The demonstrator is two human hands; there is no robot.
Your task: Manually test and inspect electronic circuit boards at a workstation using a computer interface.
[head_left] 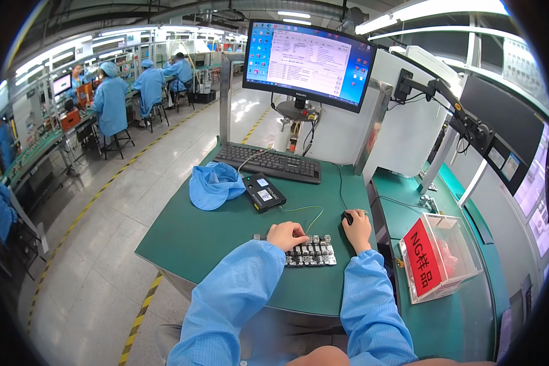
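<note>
My left hand (286, 235) rests over the left part of a panel of small circuit boards (314, 251) with rows of metal and black parts. Its thumb and fingertips are pinched together at the panel's upper rows; what is between them is too small to make out. A thin green-yellow cable (321, 211) runs from a black box with white labels (264, 193) and ends close to those fingertips. My right hand (358, 228) lies over a black computer mouse (348, 217), right of the panel, fingers around it.
Behind the box stand a black keyboard (268, 162) and a lit monitor (308, 64). A blue cap (216, 185) lies left of the box on the green table (195, 244). At right is a clear bin with a red label (423, 258). Several people in blue work along a bench at far left.
</note>
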